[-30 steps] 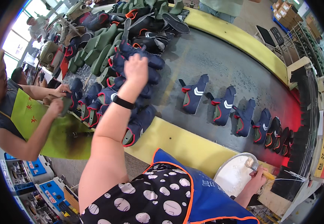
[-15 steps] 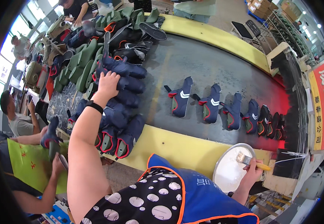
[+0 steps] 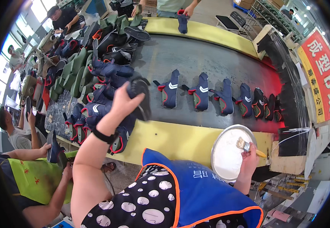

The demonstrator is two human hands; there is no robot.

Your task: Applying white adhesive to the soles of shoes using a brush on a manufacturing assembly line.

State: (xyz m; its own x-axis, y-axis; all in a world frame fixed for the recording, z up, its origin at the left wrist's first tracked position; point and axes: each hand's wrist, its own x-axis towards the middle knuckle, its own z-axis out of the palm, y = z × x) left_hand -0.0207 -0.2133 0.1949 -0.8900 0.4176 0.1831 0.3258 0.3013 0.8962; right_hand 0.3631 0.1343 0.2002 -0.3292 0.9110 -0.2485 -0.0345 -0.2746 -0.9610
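In my left hand [image 3: 125, 102] I grip a dark shoe upper [image 3: 142, 100], raised over the near end of a heap of navy shoe uppers [image 3: 110, 70] with red trim. Its dark underside shows, slightly blurred. My right hand [image 3: 249, 159] is closed round the yellow handle of a paintbrush [image 3: 243, 144], its bristles held above the white contents of a round basin [image 3: 212, 159]. Across the grey conveyor belt [image 3: 149, 57] stretches a row of several navy uppers with white stripes, such as this upper [image 3: 169, 91], with green lasts showing inside some.
Green shoe lasts [image 3: 73, 76] pile up at the left. Yellow boards [image 3: 176, 136] edge the belt on both long sides. Red light falls at a dark curtained opening [image 3: 282, 79] on the right. Co-workers handle shoes at the left and across the belt; one co-worker's hand [image 3: 189, 10] holds an upper.
My left hand has lifted a shoe upper from the heap and moved it right. The brush stays over the basin. Across the belt, a co-worker's hand with an upper has come into view.
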